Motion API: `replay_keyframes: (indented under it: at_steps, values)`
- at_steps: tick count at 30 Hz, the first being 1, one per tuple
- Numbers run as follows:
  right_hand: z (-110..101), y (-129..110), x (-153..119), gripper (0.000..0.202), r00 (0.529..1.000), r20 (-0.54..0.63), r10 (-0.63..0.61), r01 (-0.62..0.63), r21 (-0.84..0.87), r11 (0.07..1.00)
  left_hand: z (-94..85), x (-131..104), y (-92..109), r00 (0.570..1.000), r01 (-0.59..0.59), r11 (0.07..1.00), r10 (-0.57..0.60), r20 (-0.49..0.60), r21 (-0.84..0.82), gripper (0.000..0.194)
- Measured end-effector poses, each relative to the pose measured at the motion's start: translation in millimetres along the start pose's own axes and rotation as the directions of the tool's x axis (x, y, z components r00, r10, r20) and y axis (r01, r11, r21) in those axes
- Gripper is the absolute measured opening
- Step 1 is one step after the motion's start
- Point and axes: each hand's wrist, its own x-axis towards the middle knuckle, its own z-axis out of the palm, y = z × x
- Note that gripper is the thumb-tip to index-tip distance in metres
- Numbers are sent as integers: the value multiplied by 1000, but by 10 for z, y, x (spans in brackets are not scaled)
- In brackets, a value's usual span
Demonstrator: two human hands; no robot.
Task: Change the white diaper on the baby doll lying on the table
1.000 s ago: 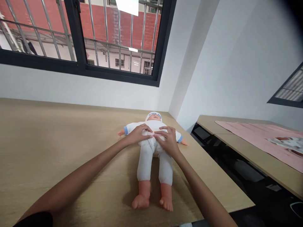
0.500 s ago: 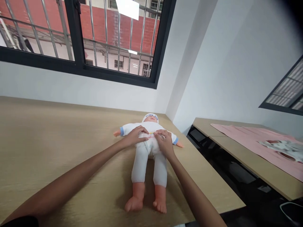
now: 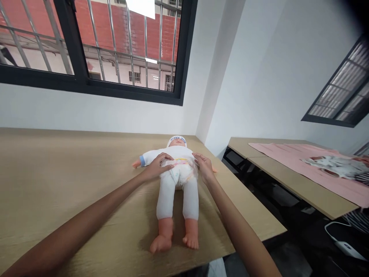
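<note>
A baby doll (image 3: pixel 165 200) lies on its back on the wooden table, feet toward me, in a white outfit with blue cuffs and a white cap. Around its hips is a white diaper (image 3: pixel 182 172) with a yellow and pink waistband. My left hand (image 3: pixel 157 166) rests at the diaper's left side, thumb and fingers apart. On the opposite side, my right hand (image 3: pixel 204 166) has its fingers drawn together at the diaper's edge by the waist. What exactly sits between those fingertips is hard to see.
The wooden table (image 3: pixel 86 154) meets the wall under a barred window (image 3: pixel 129 50). To the right, past a dark gap, a second table (image 3: pixel 276 173) bears a pink cloth (image 3: pixel 273 156) with white clothing on it. A white device with a cable (image 3: pixel 350 249) lies at lower right.
My right hand has moved outward from the middle of the waistband to the diaper's right side, uncovering its front. The left hand stays at its side. The view has shifted slightly right.
</note>
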Motion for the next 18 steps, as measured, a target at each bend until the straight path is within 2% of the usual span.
replay_keyframes:
  at_steps: [2,6,8,12,14,15,16,18]
  values:
    - [-13,12,23,23,1000,10,19,-20,86,996,117,-39,-81,994,-57,998,56,-97,-3,24]
    - [-4,20,31,19,999,25,23,-28,200,979,360,-128,-240,942,-156,987,157,-296,29,26]
    - [0,30,33,20,999,36,16,-23,224,974,424,-160,-276,928,-187,981,192,-320,48,29]
    - [-116,98,144,22,999,46,15,-24,199,980,430,-193,-295,932,-212,972,231,-280,96,30]
    - [-283,157,259,23,998,-42,36,-27,179,983,415,-196,-314,935,-193,973,222,-277,128,31]
    - [-392,190,318,23,990,-135,43,-17,182,983,412,-195,-329,934,-167,975,204,-292,148,31]
    - [-513,223,371,23,968,-248,51,-4,185,983,411,-193,-345,930,-138,976,186,-317,169,31]
    - [-760,282,442,20,876,-478,57,24,161,987,415,-187,-372,913,-84,973,161,-375,213,30]
